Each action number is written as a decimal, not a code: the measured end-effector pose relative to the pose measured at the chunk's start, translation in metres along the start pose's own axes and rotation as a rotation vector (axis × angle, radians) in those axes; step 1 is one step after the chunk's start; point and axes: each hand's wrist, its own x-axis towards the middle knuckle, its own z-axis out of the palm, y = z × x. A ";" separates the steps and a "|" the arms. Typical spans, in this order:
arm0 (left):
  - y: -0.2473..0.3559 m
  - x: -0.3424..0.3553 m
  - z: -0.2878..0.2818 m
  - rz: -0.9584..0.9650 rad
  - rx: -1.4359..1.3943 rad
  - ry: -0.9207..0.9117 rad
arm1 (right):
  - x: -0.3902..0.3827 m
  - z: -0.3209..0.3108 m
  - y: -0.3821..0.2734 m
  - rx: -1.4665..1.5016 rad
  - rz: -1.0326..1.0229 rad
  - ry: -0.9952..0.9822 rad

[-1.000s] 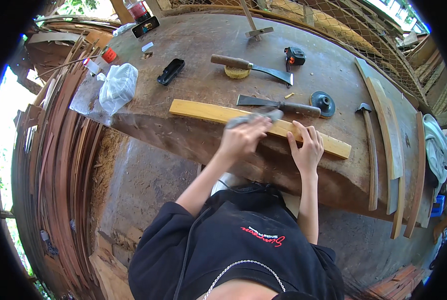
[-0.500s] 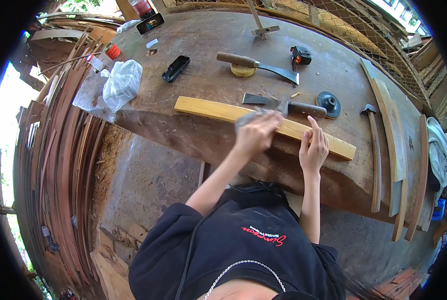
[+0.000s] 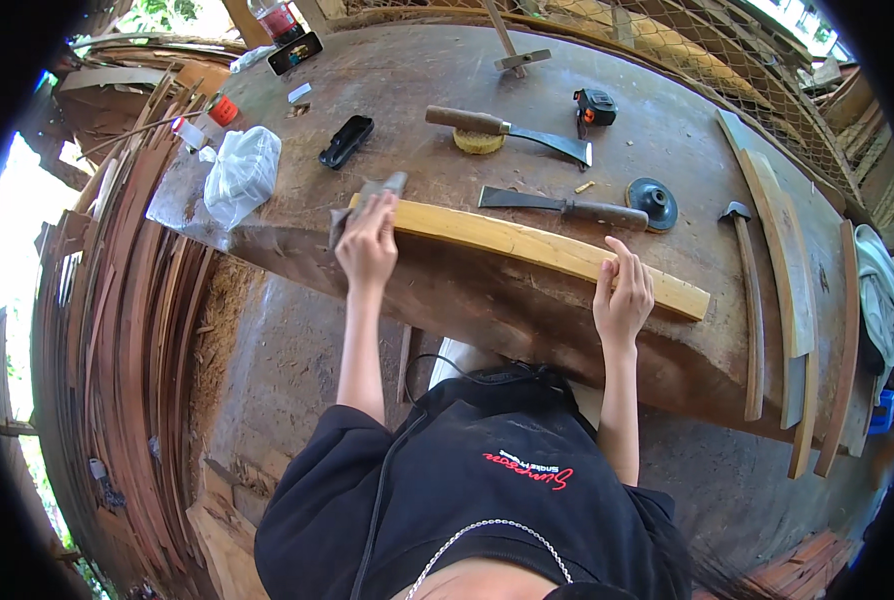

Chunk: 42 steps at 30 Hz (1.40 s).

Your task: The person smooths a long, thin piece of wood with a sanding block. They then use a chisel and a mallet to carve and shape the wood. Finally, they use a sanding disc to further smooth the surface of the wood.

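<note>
A long yellow wooden board (image 3: pixel 507 242) lies along the bench's near edge. At its left end, my left hand (image 3: pixel 367 245) is closed on a grey pad or sheet (image 3: pixel 387 186), pressed against the board. My right hand (image 3: pixel 622 295) grips the board toward its right end, index finger raised. Just beyond lie a chisel-like blade with a wooden handle (image 3: pixel 599 212) and a black rubber disc (image 3: pixel 652 202). A second bladed tool (image 3: pixel 549 140) rests across a round yellow pad (image 3: pixel 478 143).
The worn bench (image 3: pixel 407 70) also holds a plastic bag (image 3: pixel 242 175), black tray (image 3: pixel 346 140), red can (image 3: pixel 223 110), phone (image 3: pixel 295 54), tape measure (image 3: pixel 594 107) and wooden gauge (image 3: pixel 521 58). At right lie a hammer (image 3: pixel 742 290) and planks (image 3: pixel 779 260). Wood strips (image 3: pixel 117 390) are stacked at left.
My left hand has slid leftward along the board with the grey pad, from the middle to the left end. My right hand stays near the right part, its index finger lifted since the oldest frame.
</note>
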 end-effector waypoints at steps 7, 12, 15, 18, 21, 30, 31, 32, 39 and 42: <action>0.144 -0.027 0.042 0.393 -0.457 -0.204 | 0.001 0.002 0.000 0.006 0.000 -0.014; 0.089 -0.012 0.023 0.257 -0.314 -0.167 | 0.001 -0.002 0.003 0.001 -0.007 0.008; 0.015 0.006 0.006 0.151 -0.085 -0.056 | 0.001 -0.001 0.001 0.000 -0.001 0.031; -0.006 0.012 0.001 0.083 -0.048 -0.052 | 0.000 0.000 -0.002 -0.006 0.017 0.013; 0.045 0.002 0.018 0.113 -0.139 -0.106 | 0.001 0.000 -0.003 -0.024 0.015 0.017; 0.116 -0.015 0.031 0.385 -0.321 -0.208 | 0.001 0.001 0.002 0.006 -0.013 0.012; 0.095 -0.008 0.026 0.364 -0.309 -0.146 | 0.000 0.002 0.003 0.003 -0.011 0.024; 0.077 -0.001 0.019 0.261 -0.312 -0.111 | -0.001 0.002 0.003 -0.002 -0.008 0.038; 0.012 0.000 0.018 0.043 -0.027 0.073 | 0.000 -0.001 -0.002 0.003 0.008 0.001; 0.074 -0.017 0.034 0.038 -0.169 0.057 | 0.000 0.001 -0.001 0.011 0.000 0.011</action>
